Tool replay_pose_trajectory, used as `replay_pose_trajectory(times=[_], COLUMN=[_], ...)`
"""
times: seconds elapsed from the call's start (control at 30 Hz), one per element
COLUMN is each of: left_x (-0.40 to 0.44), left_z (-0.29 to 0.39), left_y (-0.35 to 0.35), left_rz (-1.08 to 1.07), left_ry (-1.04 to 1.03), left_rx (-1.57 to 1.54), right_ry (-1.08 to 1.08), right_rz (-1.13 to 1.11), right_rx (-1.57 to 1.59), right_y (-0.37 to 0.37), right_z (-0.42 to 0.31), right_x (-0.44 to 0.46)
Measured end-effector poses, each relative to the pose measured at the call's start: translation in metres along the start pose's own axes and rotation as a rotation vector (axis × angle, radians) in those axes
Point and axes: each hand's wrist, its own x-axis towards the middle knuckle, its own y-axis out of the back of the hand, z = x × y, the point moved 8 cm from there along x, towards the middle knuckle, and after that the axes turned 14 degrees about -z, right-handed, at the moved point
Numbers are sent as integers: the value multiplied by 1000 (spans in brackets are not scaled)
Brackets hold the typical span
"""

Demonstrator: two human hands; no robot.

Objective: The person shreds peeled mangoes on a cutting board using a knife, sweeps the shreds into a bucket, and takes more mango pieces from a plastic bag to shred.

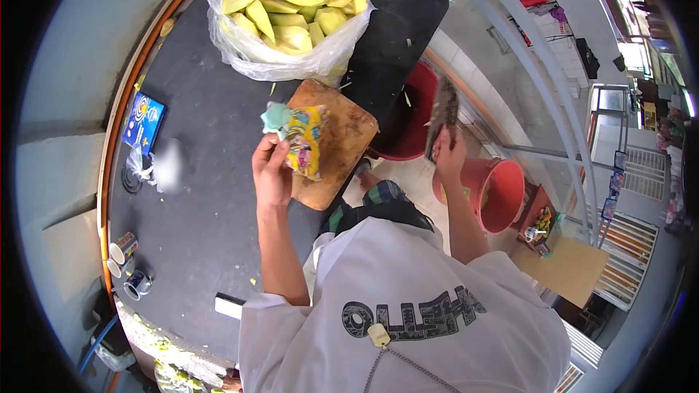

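Note:
My left hand [272, 166] pinches a folded cloth [304, 142] with a bright yellow print and a pale teal part at one corner. The cloth is over the left side of a worn wooden chopping board [338, 142], and I cannot tell whether it touches the wood. Off to the right, my right hand [449, 149] is closed around a broad dark blade that looks like a cleaver [443, 105], held upright and slightly blurred, beside a red bucket [419, 120]. Beyond the board stands a clear plastic bag [251, 62] full of yellow-green fruit pieces [291, 0].
The black table [196, 233] bears a blue box [144, 122], a white rounded thing [169, 166], cups [136, 284] and a phone-like slab [229, 306]. Scraps lie scattered about. A second red bucket [502, 196] stands on the floor to the right, near metal railing [539, 65].

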Motion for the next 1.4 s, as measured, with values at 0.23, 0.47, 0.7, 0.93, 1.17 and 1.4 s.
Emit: replay_pose_trajectory(times=[0.23, 0.47, 0.7, 0.93, 1.17, 1.4], left_x=[-1, -14, -11, 5, -24, 23], left_z=[-29, -147, -110, -87, -96, -92], left_y=[-39, 120, 80, 78, 82, -20], left_rz=[-207, 263, 219, 202, 220, -73], left_ry=[39, 218, 128, -44, 140, -13], left_rx=[-208, 878, 821, 955, 764, 415], right_ry=[157, 280, 232, 313, 237, 128], right_rz=[256, 276, 246, 393, 353, 179], right_rx=[-734, -164, 69, -746, -394, -138], right_y=[24, 35, 31, 39, 37, 2], right_z=[-21, -27, -39, -37, -30, 4], right_x=[20, 22, 4, 73, 16, 3])
